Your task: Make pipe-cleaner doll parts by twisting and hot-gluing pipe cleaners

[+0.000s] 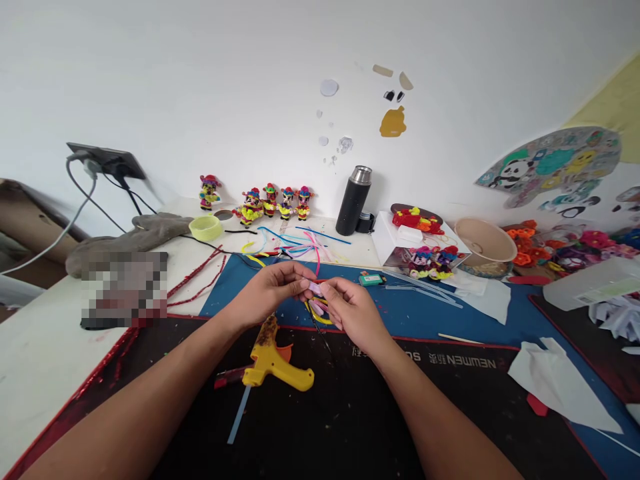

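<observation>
My left hand (275, 291) and my right hand (356, 312) meet over the mat, fingertips pinched on a short pale purple piece of pipe cleaner (315, 288). Fingers cover both of its ends. Just below it, pink and yellow pipe cleaner pieces (320, 309) show; whether my right hand holds them too I cannot tell. A yellow hot glue gun (280, 367) lies under my left forearm, a glue stick (239, 415) protruding from its back. Beyond my hands, loose blue, pink and yellow pipe cleaners (300, 243) spread over the white table.
Several small pipe cleaner figures (270, 201) stand along the wall. A black thermos (353, 201) is beside a white box (390, 241). Farther right are a beige bowl (485, 240) and white paper (563, 380). At left, a cable (83, 213) hangs from an outlet; red stems (197, 287) lie nearby.
</observation>
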Demonstrator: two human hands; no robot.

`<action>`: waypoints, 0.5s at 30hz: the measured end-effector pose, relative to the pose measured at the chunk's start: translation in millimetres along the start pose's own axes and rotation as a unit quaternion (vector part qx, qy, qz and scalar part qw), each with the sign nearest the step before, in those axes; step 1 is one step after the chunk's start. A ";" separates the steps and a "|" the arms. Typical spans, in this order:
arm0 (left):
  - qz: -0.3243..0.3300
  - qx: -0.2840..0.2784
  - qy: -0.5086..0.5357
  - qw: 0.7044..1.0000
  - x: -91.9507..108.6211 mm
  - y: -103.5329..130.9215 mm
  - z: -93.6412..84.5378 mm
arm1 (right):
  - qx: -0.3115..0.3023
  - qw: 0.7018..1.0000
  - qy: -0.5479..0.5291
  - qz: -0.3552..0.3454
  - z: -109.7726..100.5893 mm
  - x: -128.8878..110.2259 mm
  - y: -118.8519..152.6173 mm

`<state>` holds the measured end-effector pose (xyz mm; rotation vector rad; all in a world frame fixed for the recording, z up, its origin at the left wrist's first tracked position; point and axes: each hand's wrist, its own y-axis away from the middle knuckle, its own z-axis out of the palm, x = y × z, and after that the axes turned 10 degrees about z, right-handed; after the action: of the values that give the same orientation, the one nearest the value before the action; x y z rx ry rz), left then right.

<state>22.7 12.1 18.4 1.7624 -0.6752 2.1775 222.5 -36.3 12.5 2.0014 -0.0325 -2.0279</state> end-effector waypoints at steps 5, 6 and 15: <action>0.000 0.012 0.009 1.000 0.4 -0.5 -1.7 | 0.000 1.000 -0.014 -0.001 -1.1 -0.2 0.0; 0.000 0.015 0.012 1.000 0.9 -0.4 -1.8 | 0.000 1.000 -0.015 -0.001 -1.2 -0.2 -0.1; -0.005 -0.003 0.031 0.999 -0.6 -0.5 -1.8 | 0.010 1.000 0.022 -0.002 -0.1 -1.0 0.5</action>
<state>21.5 13.6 17.6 1.6833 -0.6559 2.2104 222.6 -36.5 13.6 2.0588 -0.0398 -1.9936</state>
